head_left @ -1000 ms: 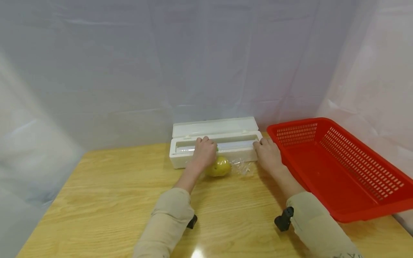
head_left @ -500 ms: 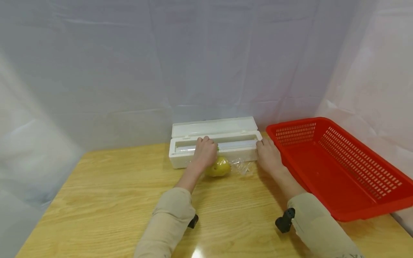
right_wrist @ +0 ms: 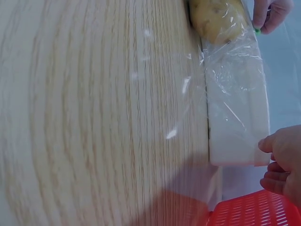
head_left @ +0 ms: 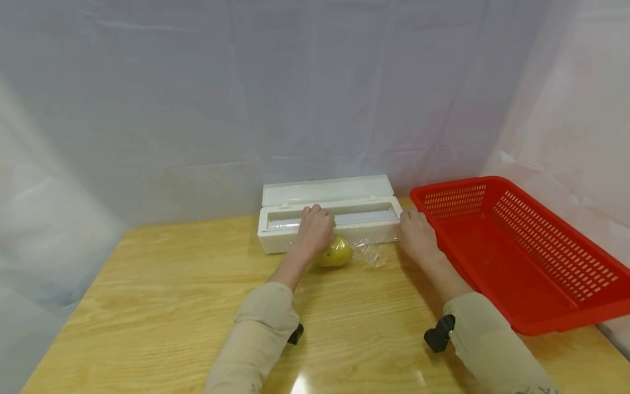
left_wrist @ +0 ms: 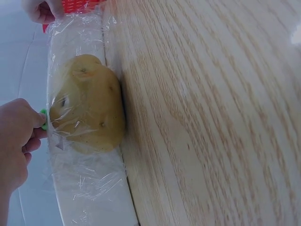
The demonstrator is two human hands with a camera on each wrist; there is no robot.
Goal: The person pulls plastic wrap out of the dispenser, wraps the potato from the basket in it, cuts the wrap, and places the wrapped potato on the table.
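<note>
A long white cling film box (head_left: 280, 243) stands at the back of the table with its lid tipped back, a pale roll (head_left: 364, 217) inside. In front of it lies a potato (left_wrist: 91, 106) covered by clear cling film (left_wrist: 89, 183), which spreads over the box's front. My left hand (head_left: 315, 229) is above the potato at the front rim, pinching a small green slider (left_wrist: 44, 118) between thumb and fingers. At the box's right end, my right hand (head_left: 417, 235) grips the corner, thumb in front and fingers curled behind (right_wrist: 277, 176).
A large red plastic basket (head_left: 492, 251) stands to the right, close beside my right hand. The wooden table (head_left: 172, 295) extends toward me and to the left. White sheeting (head_left: 315, 98) hangs behind and at both sides.
My right hand has shifted slightly right to the box's end corner. My left hand stays on the green slider, and the potato keeps its place.
</note>
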